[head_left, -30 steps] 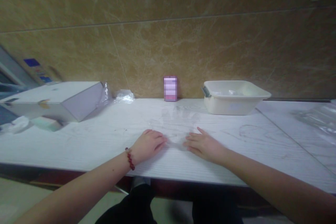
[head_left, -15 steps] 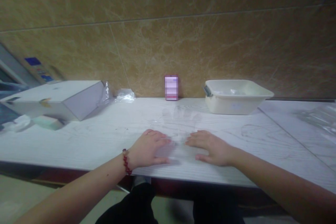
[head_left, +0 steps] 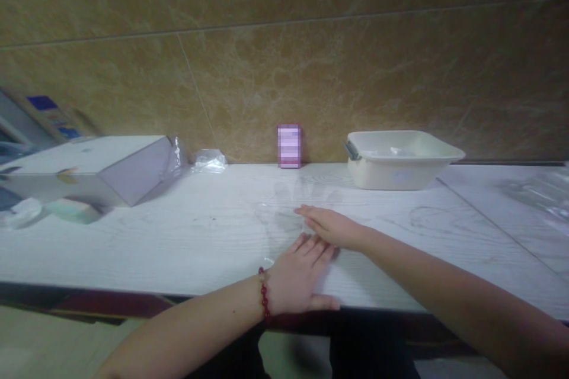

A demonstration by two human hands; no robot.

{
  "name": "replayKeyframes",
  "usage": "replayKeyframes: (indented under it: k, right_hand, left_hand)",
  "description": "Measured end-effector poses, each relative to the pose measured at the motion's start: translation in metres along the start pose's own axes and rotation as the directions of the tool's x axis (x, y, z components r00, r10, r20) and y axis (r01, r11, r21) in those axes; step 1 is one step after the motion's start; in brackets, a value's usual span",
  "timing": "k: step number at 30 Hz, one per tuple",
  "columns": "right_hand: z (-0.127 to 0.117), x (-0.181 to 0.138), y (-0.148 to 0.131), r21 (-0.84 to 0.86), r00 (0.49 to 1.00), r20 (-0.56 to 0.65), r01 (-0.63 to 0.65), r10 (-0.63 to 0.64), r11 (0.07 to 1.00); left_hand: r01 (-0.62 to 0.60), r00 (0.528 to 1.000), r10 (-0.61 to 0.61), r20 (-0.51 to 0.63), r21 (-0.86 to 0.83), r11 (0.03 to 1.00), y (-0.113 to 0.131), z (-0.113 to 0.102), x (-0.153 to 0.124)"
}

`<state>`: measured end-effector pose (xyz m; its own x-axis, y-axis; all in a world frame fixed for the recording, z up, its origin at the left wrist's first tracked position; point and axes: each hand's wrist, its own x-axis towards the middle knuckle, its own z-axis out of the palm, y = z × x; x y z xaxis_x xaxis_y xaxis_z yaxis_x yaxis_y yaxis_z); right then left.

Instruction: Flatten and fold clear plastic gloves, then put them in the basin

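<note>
A clear plastic sheet or bag point(head_left: 280, 220) lies flat on the white wood-grain table point(head_left: 178, 249); its outline is faint. My left hand point(head_left: 300, 278), below a red bead bracelet point(head_left: 264, 295), rests on it near the table's front edge, fingers spread and holding nothing. Just beyond, my right hand point(head_left: 333, 228) lies across the plastic with its fingers stretched out to the left. The left fingertips meet the underside of the right hand. Neither hand grips anything.
Against the wall leans a phone-like pinkish rectangle point(head_left: 288, 147). A cream plastic basin point(head_left: 391, 173) stands back right, a white box point(head_left: 89, 157) back left. Crumpled clear plastic point(head_left: 208, 161) lies beside the box, a pale green block point(head_left: 73, 211) before it. More clear plastic point(head_left: 544, 192) is far right.
My left hand has moved right and nearer the table's front edge. My right hand has shifted left and away from me, so the two hands now meet.
</note>
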<state>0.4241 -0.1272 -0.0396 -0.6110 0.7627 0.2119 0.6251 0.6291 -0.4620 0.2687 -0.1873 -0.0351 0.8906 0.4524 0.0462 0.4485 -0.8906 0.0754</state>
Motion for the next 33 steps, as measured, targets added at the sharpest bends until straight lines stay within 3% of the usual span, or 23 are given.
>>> replayKeyframes:
  k: [14, 20, 33]
  right_hand:
    - [0.003, 0.016, 0.009, -0.101, 0.962, 0.255, 0.124, -0.095, 0.987]
    - [0.000, 0.018, 0.032, -0.227, 0.968, 0.232, 0.150, -0.096, 0.962]
    - [-0.008, 0.029, 0.062, -0.295, 0.973, 0.226, 0.104, -0.036, 0.950]
  left_hand:
    - [0.037, 0.997, -0.034, 0.064, -0.051, 0.998, 0.004, 0.011, -0.008]
    - [0.025, 0.998, -0.019, 0.063, -0.088, 0.996, 0.005, 0.009, -0.008]
    - [0.024, 0.998, -0.018, 0.055, -0.101, 0.995, 0.004, 0.011, -0.008]
